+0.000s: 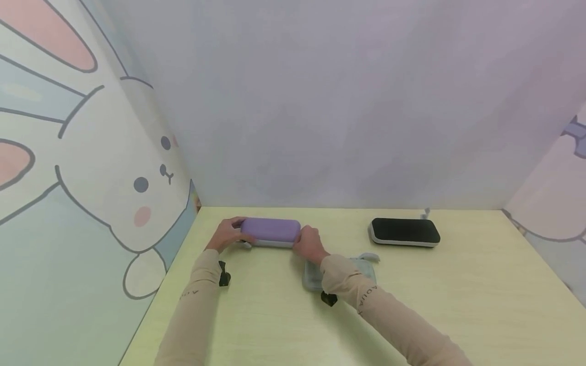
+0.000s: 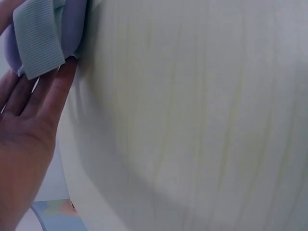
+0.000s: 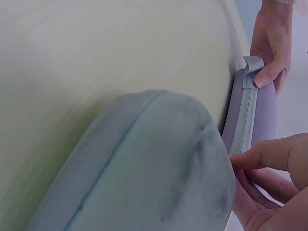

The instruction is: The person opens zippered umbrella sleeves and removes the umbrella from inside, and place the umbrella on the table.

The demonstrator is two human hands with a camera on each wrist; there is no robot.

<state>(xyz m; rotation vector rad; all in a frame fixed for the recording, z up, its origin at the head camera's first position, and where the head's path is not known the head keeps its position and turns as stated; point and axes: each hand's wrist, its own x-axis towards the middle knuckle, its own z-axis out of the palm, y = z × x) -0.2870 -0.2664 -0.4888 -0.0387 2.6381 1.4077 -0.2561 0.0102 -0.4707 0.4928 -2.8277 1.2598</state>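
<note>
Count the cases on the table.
3: a purple case between the left hand and right hand, a black case at back right, and a grey-green case partly hidden beneath the right sleeve. No others show.

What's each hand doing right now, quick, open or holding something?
Left hand: closed, holding the purple case by its left end.
Right hand: closed, pinching at the purple case's right end; the exact pinch spot is partly hidden.

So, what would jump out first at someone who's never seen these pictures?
Probably the big cartoon rabbit, at the left of the head view. Next, the purple case towards the back left of the table, held at one end by a person's left grip and at the other by the right grip. Then perhaps the black-topped case, lying farther right.
</note>
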